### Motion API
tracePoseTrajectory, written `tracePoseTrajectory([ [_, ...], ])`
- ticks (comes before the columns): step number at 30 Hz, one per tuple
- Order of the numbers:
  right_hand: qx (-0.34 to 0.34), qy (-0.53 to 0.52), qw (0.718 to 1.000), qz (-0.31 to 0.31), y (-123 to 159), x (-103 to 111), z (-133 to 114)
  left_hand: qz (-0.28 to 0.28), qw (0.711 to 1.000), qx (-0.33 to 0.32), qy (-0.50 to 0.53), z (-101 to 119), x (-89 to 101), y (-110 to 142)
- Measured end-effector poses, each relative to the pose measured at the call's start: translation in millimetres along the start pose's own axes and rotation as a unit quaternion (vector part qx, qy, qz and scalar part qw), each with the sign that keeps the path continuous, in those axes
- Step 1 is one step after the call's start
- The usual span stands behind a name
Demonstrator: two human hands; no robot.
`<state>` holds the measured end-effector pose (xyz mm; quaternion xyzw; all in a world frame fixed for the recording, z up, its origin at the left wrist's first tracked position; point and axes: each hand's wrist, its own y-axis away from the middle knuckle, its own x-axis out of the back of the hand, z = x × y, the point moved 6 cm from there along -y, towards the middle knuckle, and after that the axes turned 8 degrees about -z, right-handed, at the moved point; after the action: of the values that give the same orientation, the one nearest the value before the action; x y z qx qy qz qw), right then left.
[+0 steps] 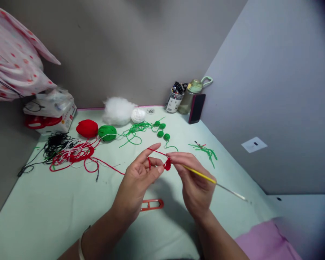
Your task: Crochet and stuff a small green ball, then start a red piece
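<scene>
Between my hands is a small red crochet piece [167,164]. The thumb and a finger of my left hand [141,173] pinch its edge, and red yarn [157,152] runs from the raised index finger across to the work. My right hand [196,177] grips a crochet hook [200,174] with a yellow handle; its metal shaft points down to the right, and its working tip is hidden at the red piece. Under my left wrist lies an orange-red oblong tool [153,204], partly covered by the hand.
Red [87,128], green [107,133] and white yarn balls [138,115] stand behind, beside white stuffing [118,110]. Tangled yarn [76,151] lies left. Several small green balls [160,134] and green scraps [208,150] lie ahead. A pen cup [174,101], bottle [186,99] and phone [196,108] stand at the back.
</scene>
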<state>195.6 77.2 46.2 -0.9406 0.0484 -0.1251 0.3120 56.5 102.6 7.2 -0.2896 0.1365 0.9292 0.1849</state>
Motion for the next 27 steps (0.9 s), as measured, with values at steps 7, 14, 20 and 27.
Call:
tracePoseTrajectory([
  [7,-0.106,-0.182,0.978,-0.003,-2,-2,22,-0.010,0.998,0.043,0.048,-1,-4.8,1],
  [14,-0.079,-0.149,0.986,-0.004,-2,-3,15,-0.028,0.998,0.028,0.046,0,-8.0,1],
  [20,0.051,0.133,0.989,-0.029,1,-6,-8,0.022,1.000,-0.014,0.008,2,-4.0,3],
  [27,0.010,0.026,1.000,0.011,1,0,-1,-0.015,0.998,0.037,0.058,-1,-7.1,1],
])
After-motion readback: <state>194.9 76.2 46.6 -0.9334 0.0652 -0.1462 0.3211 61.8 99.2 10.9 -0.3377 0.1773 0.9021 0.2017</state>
